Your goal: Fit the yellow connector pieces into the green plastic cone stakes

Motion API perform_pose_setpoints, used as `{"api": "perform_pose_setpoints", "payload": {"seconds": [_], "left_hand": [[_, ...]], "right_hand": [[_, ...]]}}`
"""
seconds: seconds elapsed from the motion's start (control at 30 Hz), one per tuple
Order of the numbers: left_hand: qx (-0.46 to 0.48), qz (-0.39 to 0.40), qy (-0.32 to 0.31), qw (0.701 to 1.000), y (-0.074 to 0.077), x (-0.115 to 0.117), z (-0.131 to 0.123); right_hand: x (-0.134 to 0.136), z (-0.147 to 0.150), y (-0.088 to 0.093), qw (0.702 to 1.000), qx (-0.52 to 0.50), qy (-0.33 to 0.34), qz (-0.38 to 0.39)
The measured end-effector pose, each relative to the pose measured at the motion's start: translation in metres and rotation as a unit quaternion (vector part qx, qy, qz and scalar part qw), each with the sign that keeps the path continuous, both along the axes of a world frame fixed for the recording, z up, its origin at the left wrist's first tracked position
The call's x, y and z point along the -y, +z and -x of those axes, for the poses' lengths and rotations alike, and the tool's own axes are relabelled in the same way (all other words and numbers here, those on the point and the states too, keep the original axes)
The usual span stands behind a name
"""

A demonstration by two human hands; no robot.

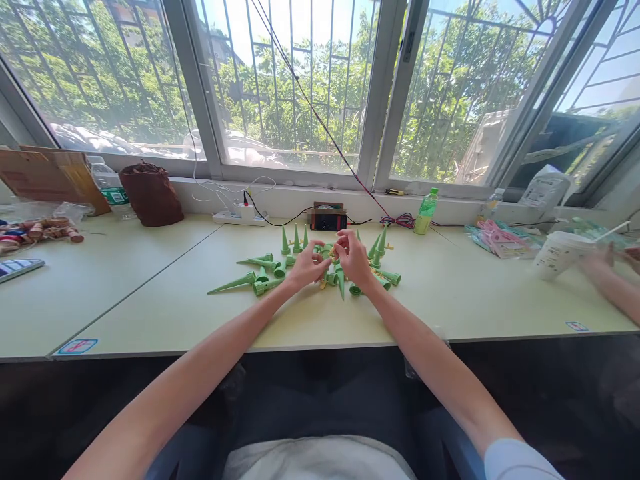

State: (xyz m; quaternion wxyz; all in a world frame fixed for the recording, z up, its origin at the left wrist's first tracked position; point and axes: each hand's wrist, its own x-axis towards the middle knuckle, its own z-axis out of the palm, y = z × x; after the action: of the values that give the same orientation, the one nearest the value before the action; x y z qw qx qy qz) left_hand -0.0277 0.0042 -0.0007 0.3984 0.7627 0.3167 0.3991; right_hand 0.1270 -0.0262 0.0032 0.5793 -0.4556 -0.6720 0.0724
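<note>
Both hands work close together over a pile of green plastic cone spikes. With its fingertips pinched together, my right hand [353, 257] grips a small yellow plastic piece [332, 253]. My left hand [306, 268] is beside it with curled fingers, and what it holds, if anything, is too small to make out. Several green spikes [233, 283] lie on their sides to the left. A few upright spikes [285, 241] stand behind my left hand, and others [381, 244] lean to the right with small yellow parts among them.
On the pale table [165, 307], a power strip [240, 217] and a dark device [328, 219] with cables sit at the back. Behind to the right stands a green bottle [426, 212]. A white cup [563, 255] is near another person's hand [605, 260]. A brown bag [151, 195] stands left.
</note>
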Motion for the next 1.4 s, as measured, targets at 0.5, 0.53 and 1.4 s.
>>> {"api": "perform_pose_setpoints", "payload": {"seconds": [0.5, 0.53, 1.4], "left_hand": [[0.017, 0.019, -0.013, 1.0, -0.0022, -0.0012, -0.0006], [0.018, 0.019, -0.014, 1.0, -0.0023, -0.0014, -0.0006], [-0.064, -0.095, 0.076, 0.99, -0.0038, -0.0005, 0.0017]], "right_hand": [[-0.0041, -0.0019, -0.0026, 1.0, 0.023, -0.021, 0.005], [-0.0039, -0.0018, -0.0024, 1.0, 0.02, -0.019, 0.003], [-0.0086, -0.0043, -0.0049, 0.999, 0.034, 0.014, -0.004]]}}
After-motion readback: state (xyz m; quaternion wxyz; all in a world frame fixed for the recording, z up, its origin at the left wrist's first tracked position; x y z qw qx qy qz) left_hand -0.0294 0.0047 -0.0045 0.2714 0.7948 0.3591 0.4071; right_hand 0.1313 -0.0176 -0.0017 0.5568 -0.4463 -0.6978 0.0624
